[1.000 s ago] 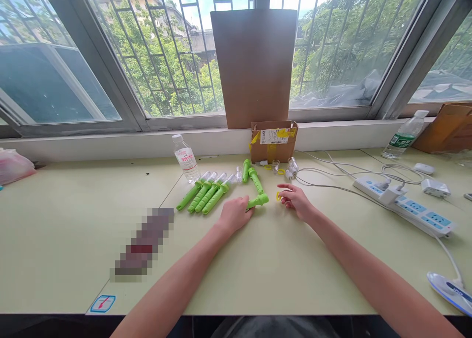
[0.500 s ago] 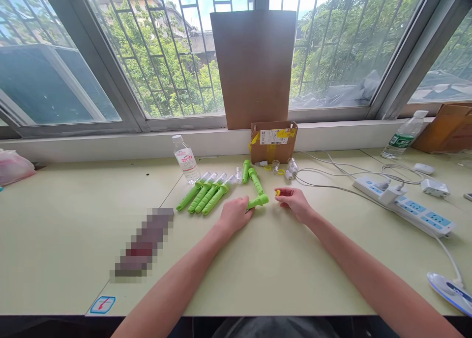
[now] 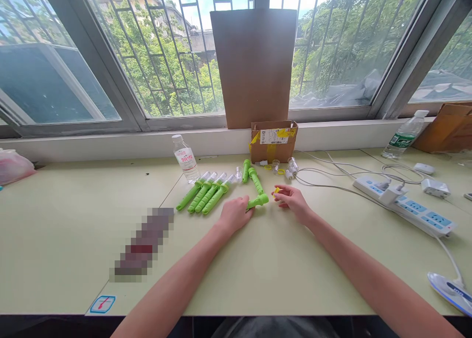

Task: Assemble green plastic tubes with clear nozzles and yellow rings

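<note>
My left hand (image 3: 236, 213) is closed around a green plastic tube (image 3: 259, 200), its wider ribbed end pointing right. Pinched in the fingertips of my right hand (image 3: 293, 201) is a small yellow ring (image 3: 276, 191), a short gap away from that ribbed end. Behind them lie a second green tube (image 3: 256, 181) and a shorter green piece (image 3: 246, 171). To the left, several green tubes with clear tops (image 3: 211, 194) rest side by side. Clear caps (image 3: 292, 165) and yellow rings (image 3: 280, 172) are scattered before the small carton.
A small cardboard carton (image 3: 273, 154) stands by the sill, and a water bottle (image 3: 186, 159) behind the tubes. On the right are cables, a power strip (image 3: 405, 208) and another bottle (image 3: 403, 135). A blurred dark object (image 3: 143, 244) lies left of my left arm.
My right hand has shifted slightly left and up with the yellow ring, closer to the green tube. My left hand and its tube stay in place.
</note>
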Demonstrator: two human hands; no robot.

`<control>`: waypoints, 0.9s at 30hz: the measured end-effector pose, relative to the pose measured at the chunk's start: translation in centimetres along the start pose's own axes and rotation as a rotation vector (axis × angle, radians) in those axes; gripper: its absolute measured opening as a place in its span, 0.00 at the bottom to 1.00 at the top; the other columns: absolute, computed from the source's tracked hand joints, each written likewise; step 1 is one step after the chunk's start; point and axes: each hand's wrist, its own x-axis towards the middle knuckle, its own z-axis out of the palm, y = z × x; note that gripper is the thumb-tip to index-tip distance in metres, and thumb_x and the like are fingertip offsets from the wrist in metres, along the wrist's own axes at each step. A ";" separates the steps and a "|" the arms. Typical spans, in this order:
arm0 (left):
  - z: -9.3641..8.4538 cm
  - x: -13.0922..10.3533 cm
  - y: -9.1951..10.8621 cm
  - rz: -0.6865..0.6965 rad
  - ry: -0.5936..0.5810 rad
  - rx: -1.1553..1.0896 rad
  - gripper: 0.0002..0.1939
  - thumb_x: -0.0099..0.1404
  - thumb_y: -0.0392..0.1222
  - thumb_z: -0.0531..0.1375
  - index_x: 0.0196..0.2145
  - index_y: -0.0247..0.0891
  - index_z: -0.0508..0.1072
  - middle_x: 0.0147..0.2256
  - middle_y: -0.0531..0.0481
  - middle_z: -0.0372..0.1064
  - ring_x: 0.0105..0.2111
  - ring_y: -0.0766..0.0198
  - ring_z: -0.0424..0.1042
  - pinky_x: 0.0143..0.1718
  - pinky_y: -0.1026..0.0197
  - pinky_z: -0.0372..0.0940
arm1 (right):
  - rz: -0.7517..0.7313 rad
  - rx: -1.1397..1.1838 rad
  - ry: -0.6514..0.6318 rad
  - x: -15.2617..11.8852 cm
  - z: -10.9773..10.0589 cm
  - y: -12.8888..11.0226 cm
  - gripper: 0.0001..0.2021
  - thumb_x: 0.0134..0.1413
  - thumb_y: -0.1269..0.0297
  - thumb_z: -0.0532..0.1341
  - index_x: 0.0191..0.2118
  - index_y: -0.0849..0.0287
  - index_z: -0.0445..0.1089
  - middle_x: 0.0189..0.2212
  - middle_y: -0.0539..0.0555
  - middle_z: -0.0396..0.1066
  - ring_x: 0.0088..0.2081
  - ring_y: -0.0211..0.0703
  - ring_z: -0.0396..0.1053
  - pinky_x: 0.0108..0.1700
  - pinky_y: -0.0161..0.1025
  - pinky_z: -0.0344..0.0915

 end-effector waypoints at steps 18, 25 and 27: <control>0.5 0.1 -0.6 0.105 0.051 0.001 0.11 0.65 0.49 0.51 0.34 0.39 0.66 0.32 0.48 0.71 0.32 0.58 0.71 0.28 0.61 0.55 | -0.037 -0.136 -0.211 -0.4 0.3 -0.3 0.21 0.40 0.60 0.67 0.43 0.60 0.73 0.32 0.54 0.75 0.29 0.38 0.68 0.26 0.32 0.59; 0.6 0.1 -0.9 0.150 0.076 -0.008 0.10 0.64 0.48 0.52 0.32 0.40 0.66 0.31 0.49 0.71 0.30 0.59 0.70 0.26 0.62 0.53 | -0.047 -0.152 -0.301 -0.3 -0.1 -0.2 0.21 0.42 0.60 0.66 0.46 0.60 0.73 0.32 0.53 0.76 0.28 0.37 0.67 0.29 0.34 0.60; 0.6 0.1 -0.9 0.162 0.086 -0.011 0.10 0.64 0.48 0.52 0.31 0.40 0.66 0.30 0.49 0.71 0.29 0.60 0.70 0.26 0.62 0.52 | -0.050 -0.162 -0.305 -0.4 -0.1 -0.3 0.21 0.42 0.60 0.66 0.46 0.60 0.73 0.32 0.53 0.76 0.29 0.37 0.67 0.30 0.34 0.61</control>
